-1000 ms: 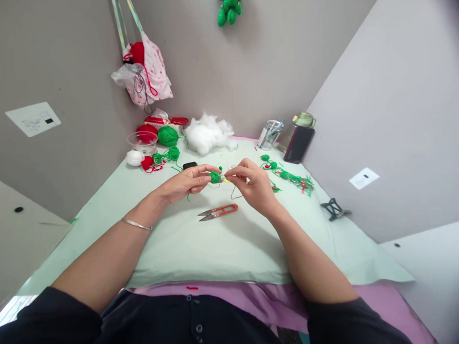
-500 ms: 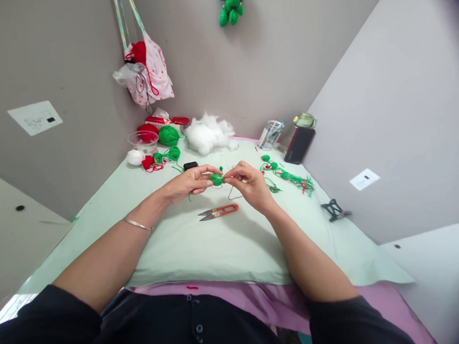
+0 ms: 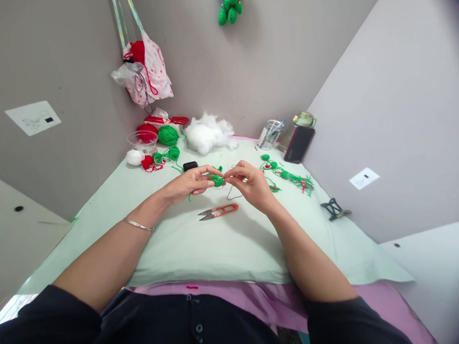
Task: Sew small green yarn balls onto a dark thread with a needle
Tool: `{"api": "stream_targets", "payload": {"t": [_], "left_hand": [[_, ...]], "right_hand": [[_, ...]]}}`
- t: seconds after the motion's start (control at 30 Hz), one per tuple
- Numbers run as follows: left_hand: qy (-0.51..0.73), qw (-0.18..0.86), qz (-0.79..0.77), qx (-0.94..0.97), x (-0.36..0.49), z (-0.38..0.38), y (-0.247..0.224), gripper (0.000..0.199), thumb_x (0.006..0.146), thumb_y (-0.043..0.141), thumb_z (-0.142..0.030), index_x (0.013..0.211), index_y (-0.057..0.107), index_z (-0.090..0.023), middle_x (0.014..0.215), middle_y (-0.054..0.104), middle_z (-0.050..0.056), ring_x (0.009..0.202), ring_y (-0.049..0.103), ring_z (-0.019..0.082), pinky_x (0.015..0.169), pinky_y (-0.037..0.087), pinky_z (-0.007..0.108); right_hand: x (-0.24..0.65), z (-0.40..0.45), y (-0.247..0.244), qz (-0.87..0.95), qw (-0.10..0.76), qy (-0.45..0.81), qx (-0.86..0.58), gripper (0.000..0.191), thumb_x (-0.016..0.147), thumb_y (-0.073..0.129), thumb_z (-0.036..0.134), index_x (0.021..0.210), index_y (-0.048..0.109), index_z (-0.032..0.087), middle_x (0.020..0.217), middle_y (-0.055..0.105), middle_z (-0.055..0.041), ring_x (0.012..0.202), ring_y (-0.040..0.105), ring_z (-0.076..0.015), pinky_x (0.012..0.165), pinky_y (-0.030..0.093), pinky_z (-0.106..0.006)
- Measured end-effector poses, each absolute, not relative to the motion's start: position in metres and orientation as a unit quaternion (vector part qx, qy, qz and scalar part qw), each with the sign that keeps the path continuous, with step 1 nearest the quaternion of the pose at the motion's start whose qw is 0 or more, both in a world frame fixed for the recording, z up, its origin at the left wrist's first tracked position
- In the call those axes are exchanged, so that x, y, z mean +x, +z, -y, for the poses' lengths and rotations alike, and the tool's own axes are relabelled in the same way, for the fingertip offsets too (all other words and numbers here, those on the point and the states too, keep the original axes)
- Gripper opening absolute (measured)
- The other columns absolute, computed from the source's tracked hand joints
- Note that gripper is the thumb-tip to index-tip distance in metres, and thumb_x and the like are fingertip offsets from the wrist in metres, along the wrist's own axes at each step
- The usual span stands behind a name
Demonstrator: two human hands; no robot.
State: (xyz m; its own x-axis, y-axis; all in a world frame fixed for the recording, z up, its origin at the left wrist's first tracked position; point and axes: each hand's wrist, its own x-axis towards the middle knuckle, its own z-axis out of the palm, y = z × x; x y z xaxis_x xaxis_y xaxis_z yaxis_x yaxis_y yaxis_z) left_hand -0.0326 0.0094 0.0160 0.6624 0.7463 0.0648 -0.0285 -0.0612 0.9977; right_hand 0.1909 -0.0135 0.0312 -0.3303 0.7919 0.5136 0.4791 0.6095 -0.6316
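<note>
Between the thumb and fingers of my left hand (image 3: 189, 184) is a small green crocheted piece (image 3: 216, 181). My right hand (image 3: 251, 185) pinches a thin, light needle (image 3: 222, 178) against the right side of that piece. A dark thread (image 3: 233, 197) hangs in a loop below my right fingers. Orange-handled thread snips (image 3: 218, 211) lie on the cloth just below both hands, blades pointing left. Behind my left hand sits a spool of black thread (image 3: 190, 166).
White stuffing (image 3: 209, 134) stands at the back, left of a clear cup (image 3: 270, 135) and a phone (image 3: 299, 144). Green yarn (image 3: 168, 135) and a plastic tub (image 3: 142, 142) are at back left. Small green crocheted pieces (image 3: 287, 176) lie to the right, near a black stand (image 3: 334, 209).
The green piece has turned slightly in my left fingers. Both hands stay almost in place, and the whole view has shifted very slightly.
</note>
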Motion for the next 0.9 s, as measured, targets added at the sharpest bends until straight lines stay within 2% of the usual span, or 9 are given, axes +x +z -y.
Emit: {"api": "stream_targets", "payload": {"t": [0.1, 0.33, 0.5, 0.7, 0.9], "left_hand": [[0.306, 0.625, -0.27, 0.665, -0.032, -0.008, 0.018, 0.038, 0.084, 0.067, -0.036, 0.117, 0.06, -0.02, 0.105, 0.069, 0.009, 0.05, 0.026, 0.003, 0.049, 0.021, 0.023], [0.309, 0.625, -0.265, 0.666, -0.034, -0.009, 0.017, 0.041, 0.085, 0.067, -0.035, 0.122, 0.06, -0.019, 0.104, 0.07, 0.01, 0.05, 0.026, 0.003, 0.049, 0.02, 0.024], [0.309, 0.627, -0.258, 0.666, -0.034, -0.009, 0.017, 0.039, 0.086, 0.067, -0.035, 0.12, 0.06, -0.018, 0.102, 0.07, 0.009, 0.049, 0.026, 0.003, 0.049, 0.021, 0.023], [0.316, 0.638, -0.256, 0.654, -0.03, -0.008, 0.015, 0.036, 0.084, 0.068, -0.035, 0.114, 0.059, -0.018, 0.101, 0.07, 0.009, 0.049, 0.023, 0.003, 0.048, 0.019, 0.023], [0.325, 0.637, -0.274, 0.643, -0.028, -0.008, 0.013, 0.036, 0.08, 0.073, -0.038, 0.108, 0.061, -0.02, 0.085, 0.063, 0.003, 0.051, 0.025, 0.004, 0.047, 0.018, 0.023]], "right_hand": [[0.196, 0.013, 0.033, 0.805, 0.396, 0.19, -0.4, 0.015, 0.088, 0.064, 0.018, 0.093, 0.076, 0.025, 0.082, 0.057, -0.0015, 0.074, 0.056, -0.0142, 0.068, 0.042, -0.029], [0.203, 0.01, 0.037, 0.81, 0.372, 0.238, -0.387, 0.023, 0.091, 0.058, 0.016, 0.1, 0.077, 0.025, 0.081, 0.054, -0.0011, 0.073, 0.052, -0.0134, 0.068, 0.039, -0.029], [0.202, 0.008, 0.037, 0.793, 0.382, 0.287, -0.377, 0.02, 0.089, 0.06, 0.018, 0.097, 0.077, 0.024, 0.078, 0.051, -0.0004, 0.07, 0.048, -0.0129, 0.066, 0.037, -0.029], [0.199, 0.005, 0.031, 0.777, 0.418, 0.304, -0.359, 0.011, 0.087, 0.065, 0.026, 0.091, 0.075, 0.023, 0.079, 0.055, -0.0015, 0.072, 0.051, -0.014, 0.065, 0.038, -0.03], [0.197, 0.006, 0.028, 0.777, 0.424, 0.291, -0.362, 0.008, 0.085, 0.067, 0.025, 0.085, 0.073, 0.02, 0.08, 0.057, -0.0016, 0.072, 0.052, -0.0136, 0.066, 0.041, -0.029]]}}
